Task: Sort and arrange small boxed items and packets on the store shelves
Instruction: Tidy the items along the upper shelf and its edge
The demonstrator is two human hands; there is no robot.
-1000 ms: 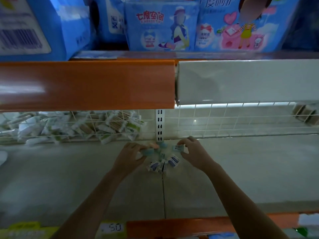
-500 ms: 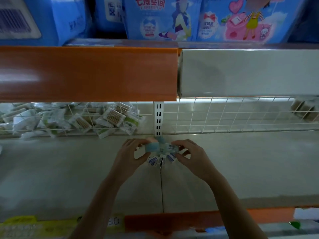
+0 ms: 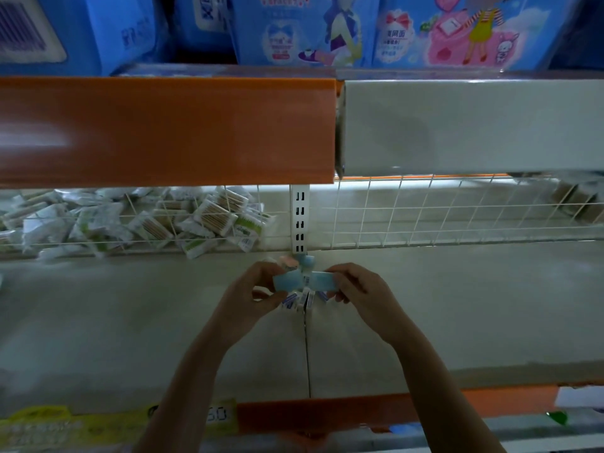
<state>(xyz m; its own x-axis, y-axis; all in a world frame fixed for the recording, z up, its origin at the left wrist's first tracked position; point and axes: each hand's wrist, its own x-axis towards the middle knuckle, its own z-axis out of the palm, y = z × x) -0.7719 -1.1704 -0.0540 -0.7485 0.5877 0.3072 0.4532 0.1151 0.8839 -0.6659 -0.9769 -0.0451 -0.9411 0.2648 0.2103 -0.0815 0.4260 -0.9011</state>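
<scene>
A cluster of small blue and white boxes (image 3: 302,299) lies at the seam of the grey shelf (image 3: 130,322), just in front of the slotted upright post (image 3: 299,220). My left hand (image 3: 251,297) pinches a light blue small box (image 3: 287,278) at its left end. My right hand (image 3: 362,294) pinches a second light blue box (image 3: 322,280) at its right end. The two boxes meet end to end above the cluster. A pinkish box (image 3: 289,261) sits behind them.
A pile of cotton swab packets (image 3: 147,220) fills the space behind the white wire fence (image 3: 425,214) at the left. Brown boxes (image 3: 578,204) sit far right. An orange rail (image 3: 163,129) and a white rail (image 3: 474,125) overhang. Blue packages (image 3: 294,27) stand on the upper shelf.
Both hands have lifted a light blue box each from the cluster and brought them together. The camera has tilted downward a little.
</scene>
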